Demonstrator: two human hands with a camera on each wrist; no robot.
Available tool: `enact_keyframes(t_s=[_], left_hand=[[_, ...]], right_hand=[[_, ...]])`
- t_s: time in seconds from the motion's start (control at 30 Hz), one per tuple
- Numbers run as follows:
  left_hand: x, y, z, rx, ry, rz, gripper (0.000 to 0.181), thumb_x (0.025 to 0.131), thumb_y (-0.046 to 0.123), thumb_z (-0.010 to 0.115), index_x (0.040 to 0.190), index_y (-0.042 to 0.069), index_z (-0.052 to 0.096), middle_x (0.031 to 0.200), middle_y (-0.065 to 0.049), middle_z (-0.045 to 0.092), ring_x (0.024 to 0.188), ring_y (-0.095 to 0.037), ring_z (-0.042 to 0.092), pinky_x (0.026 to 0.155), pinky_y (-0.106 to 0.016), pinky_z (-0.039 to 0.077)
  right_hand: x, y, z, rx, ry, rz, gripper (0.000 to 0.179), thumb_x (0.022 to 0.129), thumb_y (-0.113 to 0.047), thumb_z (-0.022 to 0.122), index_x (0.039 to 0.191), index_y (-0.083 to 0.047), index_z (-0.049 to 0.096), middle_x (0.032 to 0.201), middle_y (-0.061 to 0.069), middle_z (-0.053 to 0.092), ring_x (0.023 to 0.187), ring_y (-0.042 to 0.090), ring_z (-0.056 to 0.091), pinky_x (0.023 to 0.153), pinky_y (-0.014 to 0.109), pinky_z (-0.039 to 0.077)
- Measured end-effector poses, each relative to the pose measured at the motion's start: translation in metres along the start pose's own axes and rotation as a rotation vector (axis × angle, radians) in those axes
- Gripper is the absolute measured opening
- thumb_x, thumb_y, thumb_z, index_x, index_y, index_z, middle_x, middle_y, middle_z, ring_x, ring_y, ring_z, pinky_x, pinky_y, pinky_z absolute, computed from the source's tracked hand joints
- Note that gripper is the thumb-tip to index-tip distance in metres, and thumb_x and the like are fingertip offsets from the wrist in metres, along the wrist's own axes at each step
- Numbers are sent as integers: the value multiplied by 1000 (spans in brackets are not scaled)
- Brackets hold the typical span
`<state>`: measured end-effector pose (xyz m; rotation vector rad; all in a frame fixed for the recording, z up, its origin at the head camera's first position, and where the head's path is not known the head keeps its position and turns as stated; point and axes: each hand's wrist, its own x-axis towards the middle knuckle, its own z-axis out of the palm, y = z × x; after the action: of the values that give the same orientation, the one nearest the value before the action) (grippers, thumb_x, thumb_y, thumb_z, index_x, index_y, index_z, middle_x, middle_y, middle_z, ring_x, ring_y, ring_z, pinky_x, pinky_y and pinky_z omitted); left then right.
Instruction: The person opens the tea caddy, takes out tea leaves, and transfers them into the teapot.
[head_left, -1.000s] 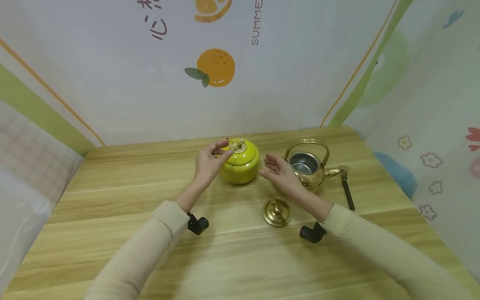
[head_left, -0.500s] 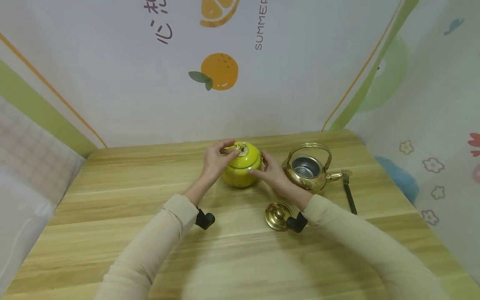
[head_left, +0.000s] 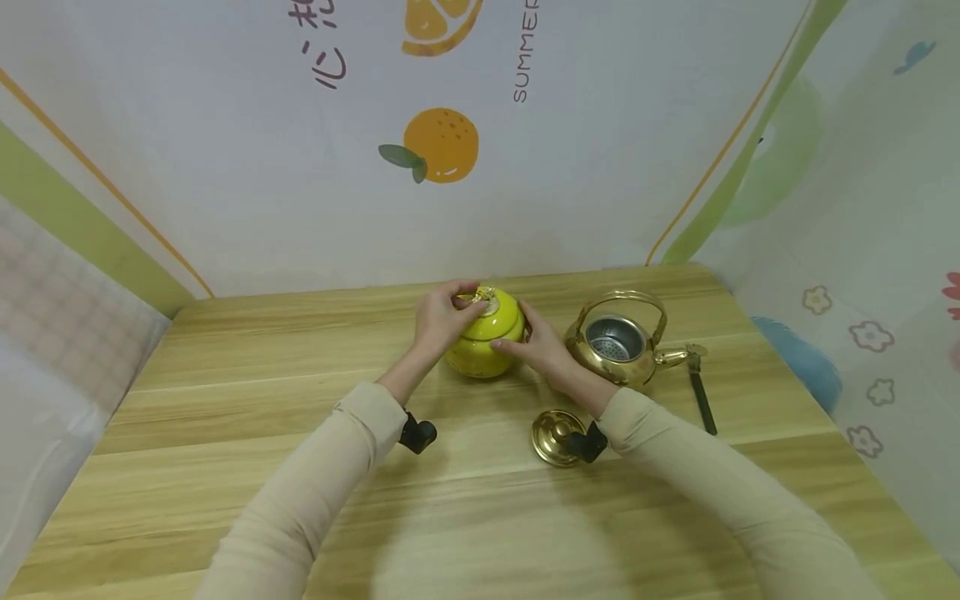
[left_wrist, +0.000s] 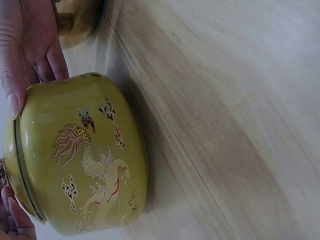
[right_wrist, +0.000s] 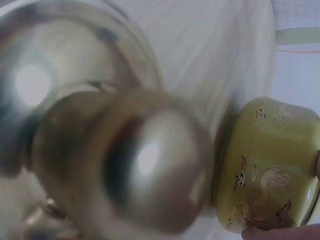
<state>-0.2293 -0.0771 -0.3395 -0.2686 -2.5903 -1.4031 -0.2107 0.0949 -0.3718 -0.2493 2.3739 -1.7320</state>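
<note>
A yellow lidded jar (head_left: 480, 360) with a dragon printed on its side stands on the wooden table. My left hand (head_left: 441, 321) pinches the gold knob (head_left: 487, 295) on the jar's lid (head_left: 507, 315). With the thumb in front and the fingers on the far right side, my right hand (head_left: 546, 348) grips the jar's body. In the left wrist view a thin dark seam runs between the lid and the jar (left_wrist: 95, 160). The right hand (left_wrist: 35, 50) shows there at the jar's upper side, and left fingertips (left_wrist: 19, 220) are near the knob.
Right of the jar stands a gold teapot (head_left: 611, 367), uncovered, with a metal strainer (head_left: 615, 337) inside. Its gold lid (head_left: 551, 433) lies in front, partly under the right wrist's black mount (head_left: 587, 444). By the spout lies a dark-handled tool (head_left: 703, 404). A printed curtain (head_left: 570, 200) hangs behind.
My right hand has moved left from beside the teapot and taken hold of the jar's side. My left hand has closed in on the lid's knob and now pinches it.
</note>
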Motion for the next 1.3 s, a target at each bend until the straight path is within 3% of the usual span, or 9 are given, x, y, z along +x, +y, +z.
enact_keyframes(t_s=[0.37,0.6,0.87,1.3], left_hand=[[2,3,4,65,52,0,28,82,21,74,105,4,72,98,-11,72,80,-21,68,67,-30,57],[1,2,6,74,85,16,25,82,20,73,101,4,73,94,-10,73,77,-20,66,66,-29,55],[1,6,7,92,66,0,27,82,20,74,102,3,72,93,-11,73,77,-20,67,63,-27,55],[0,4,11,32,144,-23,23,81,18,75,98,3,74,91,-11,73,79,-20,69,68,-30,56]], right_hand=[[-2,-5,0,3,5,-26,86,86,-13,69,150,-1,13,155,17,18,143,28,17,117,41,19],[2,4,1,-25,19,-20,87,85,-15,70,150,-4,14,155,14,21,142,26,22,116,39,23],[2,4,1,-28,25,-20,88,85,-15,71,150,-2,13,155,15,21,142,27,22,116,39,23],[2,4,1,-35,28,-19,87,85,-17,71,150,-3,15,155,14,22,142,27,23,115,39,25]])
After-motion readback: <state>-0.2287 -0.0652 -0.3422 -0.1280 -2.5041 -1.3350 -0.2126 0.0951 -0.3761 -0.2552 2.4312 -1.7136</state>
